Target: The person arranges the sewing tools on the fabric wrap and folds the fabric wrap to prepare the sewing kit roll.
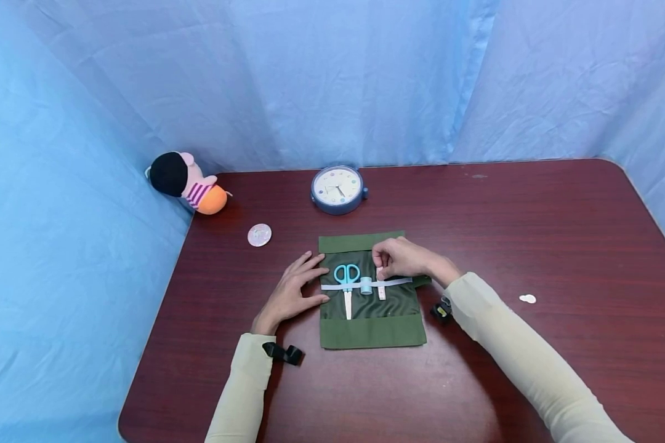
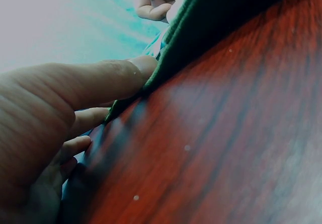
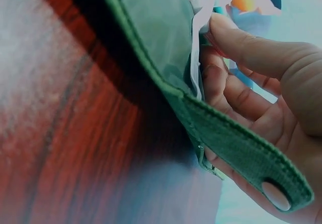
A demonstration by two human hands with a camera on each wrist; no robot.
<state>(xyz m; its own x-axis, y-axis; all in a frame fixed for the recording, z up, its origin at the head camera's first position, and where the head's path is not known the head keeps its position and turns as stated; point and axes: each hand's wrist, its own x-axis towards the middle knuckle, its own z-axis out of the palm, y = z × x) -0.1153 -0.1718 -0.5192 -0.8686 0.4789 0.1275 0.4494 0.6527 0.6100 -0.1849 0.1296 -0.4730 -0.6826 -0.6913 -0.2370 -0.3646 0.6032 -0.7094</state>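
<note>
At the left edge of the green cloth pouch (image 1: 372,333), I see from afar the left hand (image 1: 292,293), fingers spread, gripping nothing; next, turquoise-handled scissors (image 1: 347,301) and a pale-blue spool (image 1: 366,290) along the white elastic (image 1: 397,282); then the right hand (image 1: 403,257) pinching a slim white strip (image 1: 382,294) (the elastic crosses it).

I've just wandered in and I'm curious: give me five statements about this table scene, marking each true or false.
1. The scissors lie on the green cloth, under a white band. True.
2. A hand is holding the scissors. False: the left hand touches the cloth's left edge, while the right hand pinches a white strip.
3. The clock stands beyond the cloth. True.
4. Nothing is left of the clock. False: the stuffed toy is.
5. A round disc lies left of the cloth. True.
</note>
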